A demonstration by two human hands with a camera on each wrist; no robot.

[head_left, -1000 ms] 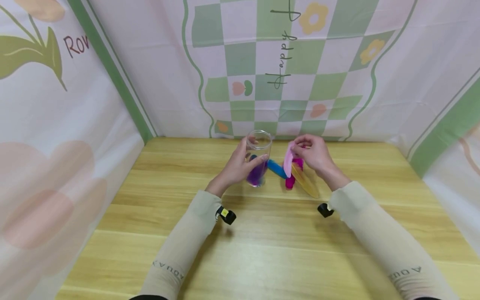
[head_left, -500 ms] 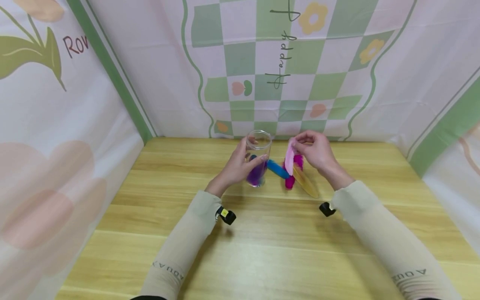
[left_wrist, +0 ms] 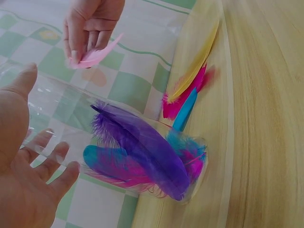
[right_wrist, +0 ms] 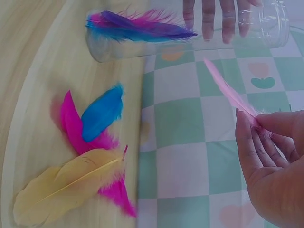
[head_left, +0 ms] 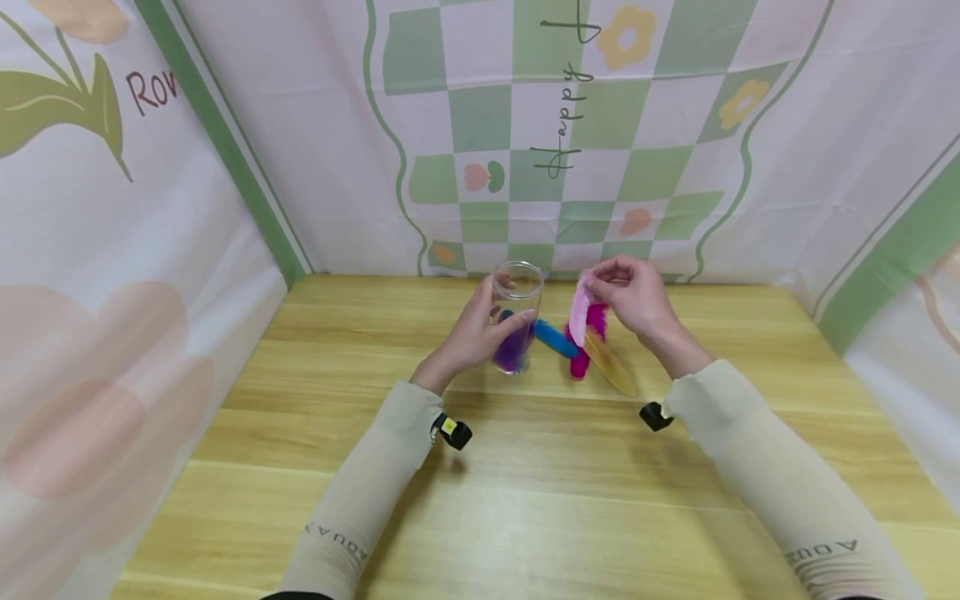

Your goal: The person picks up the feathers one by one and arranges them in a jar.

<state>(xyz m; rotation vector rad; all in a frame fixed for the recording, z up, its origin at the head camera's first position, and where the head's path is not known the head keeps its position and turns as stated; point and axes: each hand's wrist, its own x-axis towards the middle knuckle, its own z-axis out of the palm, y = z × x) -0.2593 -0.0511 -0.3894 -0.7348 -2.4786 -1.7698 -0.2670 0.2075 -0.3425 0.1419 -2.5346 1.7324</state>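
My left hand (head_left: 474, 327) grips a clear cup (head_left: 519, 287) around its side, keeping it upright. Inside the cup lie several feathers, among them a purple feather (left_wrist: 142, 147) and a blue and pink one (left_wrist: 111, 164). To the cup's right, my right hand (head_left: 637, 296) pinches a pale pink feather (right_wrist: 225, 88) by its fluffy quill end, its tip pointing down. Under that feather a small pile rests on the table: a blue feather (right_wrist: 102, 113), magenta feathers (right_wrist: 70, 121) and a yellow feather (right_wrist: 66, 183) that overlaps them.
The wooden table (head_left: 495, 500) runs back to a patterned cloth backdrop (head_left: 480, 117) with green and white checks. A side cloth (head_left: 150, 250) stands along the left. Each wrist wears a small black camera, such as the left camera (head_left: 454, 432).
My right hand has risen slightly and shifted a little right, lifting the pale pink feather higher above the pile. The left hand and the cup have stayed in place.
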